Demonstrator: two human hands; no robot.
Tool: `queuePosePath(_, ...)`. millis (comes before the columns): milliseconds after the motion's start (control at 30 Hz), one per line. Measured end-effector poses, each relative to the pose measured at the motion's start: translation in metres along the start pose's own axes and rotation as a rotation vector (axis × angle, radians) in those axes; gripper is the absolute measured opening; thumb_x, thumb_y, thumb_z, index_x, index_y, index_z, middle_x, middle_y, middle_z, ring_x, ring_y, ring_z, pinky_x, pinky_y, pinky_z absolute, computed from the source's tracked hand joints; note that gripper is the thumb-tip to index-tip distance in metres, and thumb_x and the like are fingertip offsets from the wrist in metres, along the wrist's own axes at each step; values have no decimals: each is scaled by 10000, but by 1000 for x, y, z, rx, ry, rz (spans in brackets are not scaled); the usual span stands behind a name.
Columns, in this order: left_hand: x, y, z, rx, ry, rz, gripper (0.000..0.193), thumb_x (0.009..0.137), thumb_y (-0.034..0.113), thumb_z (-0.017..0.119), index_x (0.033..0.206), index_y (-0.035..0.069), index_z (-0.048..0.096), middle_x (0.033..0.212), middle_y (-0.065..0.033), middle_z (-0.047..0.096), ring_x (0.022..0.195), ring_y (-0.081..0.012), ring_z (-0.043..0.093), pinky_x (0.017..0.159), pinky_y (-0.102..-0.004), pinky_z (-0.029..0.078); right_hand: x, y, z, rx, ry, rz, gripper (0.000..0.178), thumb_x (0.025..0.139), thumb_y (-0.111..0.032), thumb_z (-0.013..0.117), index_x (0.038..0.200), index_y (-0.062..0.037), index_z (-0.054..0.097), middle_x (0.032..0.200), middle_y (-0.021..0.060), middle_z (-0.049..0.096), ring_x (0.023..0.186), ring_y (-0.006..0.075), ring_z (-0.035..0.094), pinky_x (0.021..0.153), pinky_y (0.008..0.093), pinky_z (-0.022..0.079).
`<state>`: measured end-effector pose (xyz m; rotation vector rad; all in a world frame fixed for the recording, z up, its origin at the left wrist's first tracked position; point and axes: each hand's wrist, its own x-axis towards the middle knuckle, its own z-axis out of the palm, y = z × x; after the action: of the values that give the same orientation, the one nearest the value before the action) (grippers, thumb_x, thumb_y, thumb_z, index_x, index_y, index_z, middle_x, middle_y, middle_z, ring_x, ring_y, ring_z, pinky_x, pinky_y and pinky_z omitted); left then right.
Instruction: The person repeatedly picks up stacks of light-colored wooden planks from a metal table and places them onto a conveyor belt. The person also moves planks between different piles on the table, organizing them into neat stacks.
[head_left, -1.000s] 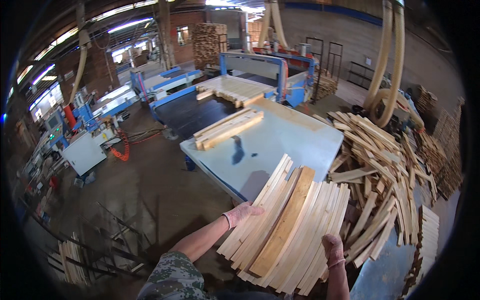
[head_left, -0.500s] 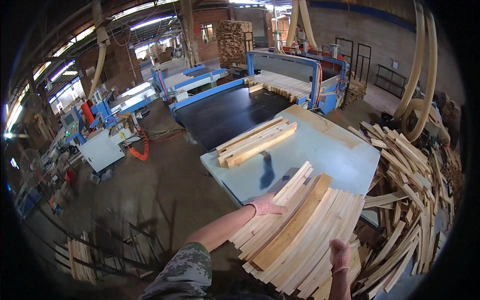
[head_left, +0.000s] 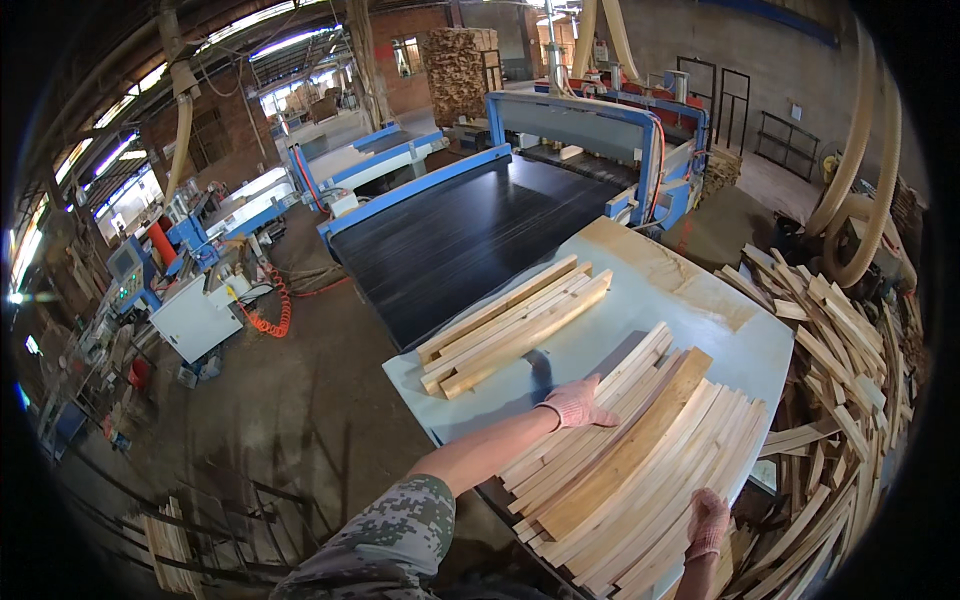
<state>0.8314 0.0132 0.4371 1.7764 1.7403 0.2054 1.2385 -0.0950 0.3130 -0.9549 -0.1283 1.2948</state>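
Observation:
A row of pale wooden strips [head_left: 690, 455] lies side by side in front of me, its far ends over the light blue tabletop [head_left: 690, 320]. One darker, yellowish strip [head_left: 630, 440] rests on top of the row. My left hand [head_left: 580, 403], in a pinkish knit glove, lies against the row's left side with fingers and thumb spread. At the near right edge, my right hand [head_left: 708, 522], gloved alike, is closed around the outer strips; its fingertips are partly hidden. A smaller group of thicker strips [head_left: 520, 325] sits apart at the table's left.
Beyond the table runs a black conveyor belt [head_left: 450, 230] into a blue-framed machine [head_left: 590, 115]. Loose wood offcuts [head_left: 840, 370] are heaped at the right beside ribbed hoses [head_left: 860, 190]. A control cabinet [head_left: 195, 322] and a coiled red hose [head_left: 275, 305] stand at the left.
The strips on the belt have moved away into the machine, leaving one short piece visible there. My hands and the row have shifted right in view, farther onto the table.

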Motion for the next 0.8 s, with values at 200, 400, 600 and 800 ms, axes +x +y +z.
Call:
queuePosePath(200, 37, -27, -51, 144, 327, 21, 1117, 843, 699, 747, 1619, 6, 340, 1574, -279, 485, 1455, -399, 490, 1200, -467, 394, 35, 25, 30, -32, -2, -1, 799, 887, 99, 686, 1531, 98, 213, 840, 131, 645, 714, 264, 648, 737, 469, 602)
queuePosePath(400, 62, -138, -138, 364, 571, -272, 1058, 894, 756, 609, 1639, 60, 328, 1646, -262, 384, 1550, -429, 333, 1254, -582, 251, 21, 46, 87, 7, 6, 60, 221, 918, 105, 596, 819, -24, 447, 818, 66, 556, 728, 196, 515, 774, 383, 534)
queuePosePath(600, 78, -191, -166, 206, 286, -359, 937, 940, 742, 551, 1626, 129, 377, 1593, -158, 514, 1408, -345, 563, 1128, -495, 459, 51, 94, 85, -185, -122, -111, 172, 908, -35, 679, 1065, 26, 645, 892, 109, 684, 798, 246, 669, 775, 390, 596)
queuePosePath(800, 92, -222, -181, 83, 238, -183, 851, 918, 722, 578, 1417, 34, 606, 1429, -222, 644, 1328, -373, 625, 1087, -475, 518, 41, 139, 137, -320, -111, -126, 118, 920, -102, 685, 963, 8, 684, 962, 64, 684, 865, 206, 652, 847, 348, 559)
